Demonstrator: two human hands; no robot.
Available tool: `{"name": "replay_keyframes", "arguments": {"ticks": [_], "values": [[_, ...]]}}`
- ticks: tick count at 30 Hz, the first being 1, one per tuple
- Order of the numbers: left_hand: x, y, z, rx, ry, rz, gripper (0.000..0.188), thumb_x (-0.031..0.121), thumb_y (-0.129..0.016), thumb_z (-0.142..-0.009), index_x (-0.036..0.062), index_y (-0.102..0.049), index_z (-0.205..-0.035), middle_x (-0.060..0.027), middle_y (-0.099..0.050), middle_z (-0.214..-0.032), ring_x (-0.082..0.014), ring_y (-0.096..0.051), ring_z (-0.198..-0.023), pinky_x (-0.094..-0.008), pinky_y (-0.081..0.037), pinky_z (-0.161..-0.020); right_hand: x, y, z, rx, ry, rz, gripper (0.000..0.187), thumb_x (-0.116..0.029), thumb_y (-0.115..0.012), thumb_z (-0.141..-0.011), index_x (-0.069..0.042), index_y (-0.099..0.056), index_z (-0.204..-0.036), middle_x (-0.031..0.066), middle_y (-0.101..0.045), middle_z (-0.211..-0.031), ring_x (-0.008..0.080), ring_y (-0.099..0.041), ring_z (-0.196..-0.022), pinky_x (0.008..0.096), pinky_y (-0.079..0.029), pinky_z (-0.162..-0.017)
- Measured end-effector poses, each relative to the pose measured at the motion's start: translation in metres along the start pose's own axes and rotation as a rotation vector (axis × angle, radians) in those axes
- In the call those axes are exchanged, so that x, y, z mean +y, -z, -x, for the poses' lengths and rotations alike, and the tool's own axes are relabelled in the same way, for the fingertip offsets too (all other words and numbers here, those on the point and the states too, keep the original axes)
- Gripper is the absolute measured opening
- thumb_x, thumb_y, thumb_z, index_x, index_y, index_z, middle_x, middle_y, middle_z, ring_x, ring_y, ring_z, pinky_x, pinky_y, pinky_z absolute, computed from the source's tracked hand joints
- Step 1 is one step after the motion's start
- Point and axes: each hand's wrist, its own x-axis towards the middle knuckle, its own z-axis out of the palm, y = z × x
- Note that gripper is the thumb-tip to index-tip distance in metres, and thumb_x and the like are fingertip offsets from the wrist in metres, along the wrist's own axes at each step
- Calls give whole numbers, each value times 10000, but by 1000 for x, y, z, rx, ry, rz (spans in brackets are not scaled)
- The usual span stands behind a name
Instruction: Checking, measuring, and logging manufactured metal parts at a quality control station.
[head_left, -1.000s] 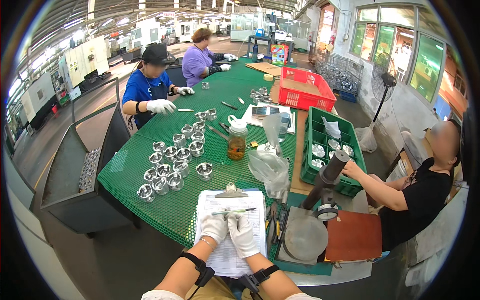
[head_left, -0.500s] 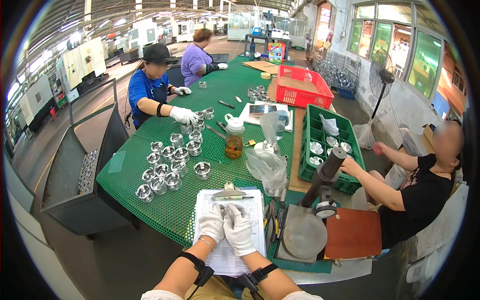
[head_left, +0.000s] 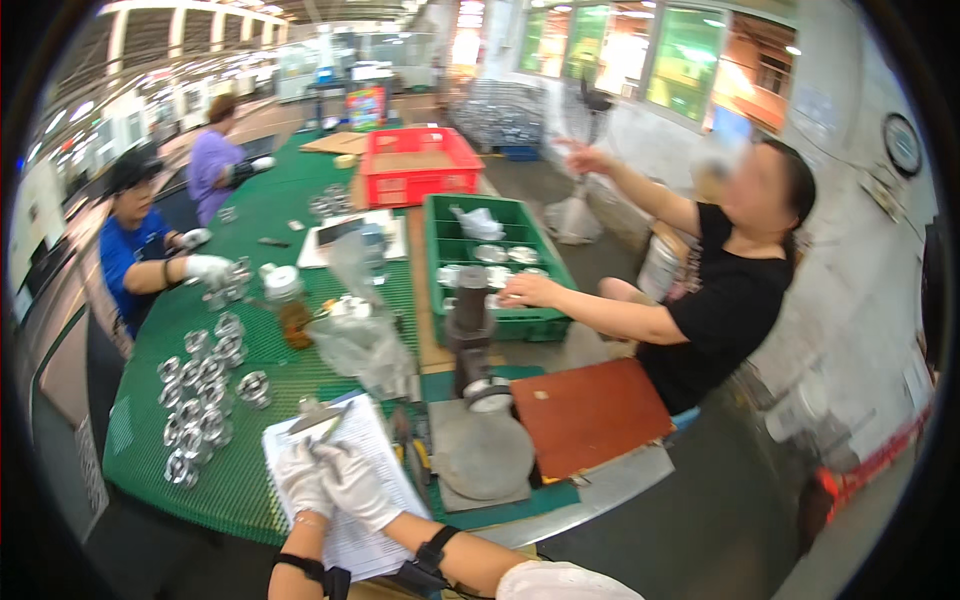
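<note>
My left hand and my right hand, both in white gloves, rest side by side on a clipboard with printed sheets. Their fingers are curled in and touch each other near the top of the sheets, with nothing visible in them. A pen lies by the metal clip, just beyond my fingertips. Right of the clipboard are pliers and a dial gauge stand with a round metal plate. Several shiny metal cylindrical parts stand on the green mat to the left.
A co-worker in black reaches into a green divided crate; another in blue handles metal parts. A jar, a plastic bag, a red crate and a brown board also occupy the table.
The view has swung to the right, shifting the table leftward. The co-worker in black has raised one arm, hand outstretched. My hands stay together on the clipboard.
</note>
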Motion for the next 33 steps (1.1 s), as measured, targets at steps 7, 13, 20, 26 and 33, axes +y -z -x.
{"name": "replay_keyframes", "arguments": {"ticks": [7,13,20,26,33], "values": [[25,10,0,15,-15,-26,199,192,-584,-837,56,-606,-981,-163,-618,-928,-338,-594,-867,-427,-464,-777,-5,10,-3,30,-150,-47,247,-125,-575,-869,-26,-643,-1084,203,-641,-992,362,-617,-895,419,-507,-803],[25,10,1,91,-34,56,151,161,-604,-822,44,-606,-919,-174,-636,-849,-334,-614,-791,-424,-478,-704,-2,5,-1,20,-147,-84,256,-118,-582,-876,-21,-634,-1108,181,-650,-984,328,-635,-905,382,-514,-804],[45,33,1,3,86,305,126,145,-603,-842,26,-607,-883,-171,-634,-794,-321,-616,-711,-406,-475,-653,0,4,4,-38,-292,-225,228,-132,-598,-906,-6,-617,-1095,175,-651,-966,263,-654,-877,324,-518,-771],[49,36,1,13,-14,311,136,144,-547,-887,25,-595,-839,-189,-598,-769,-358,-588,-700,-454,-449,-642,-8,5,-6,182,-306,-445,275,-200,-576,-951,24,-584,-1111,176,-655,-910,246,-645,-815,350,-508,-725],[55,36,-1,-110,-80,359,141,185,-547,-898,74,-633,-889,-151,-612,-803,-354,-586,-744,-455,-451,-652,0,10,-1,-24,-451,-372,257,-183,-591,-952,16,-602,-1114,129,-650,-903,180,-615,-809,307,-495,-719]]}}
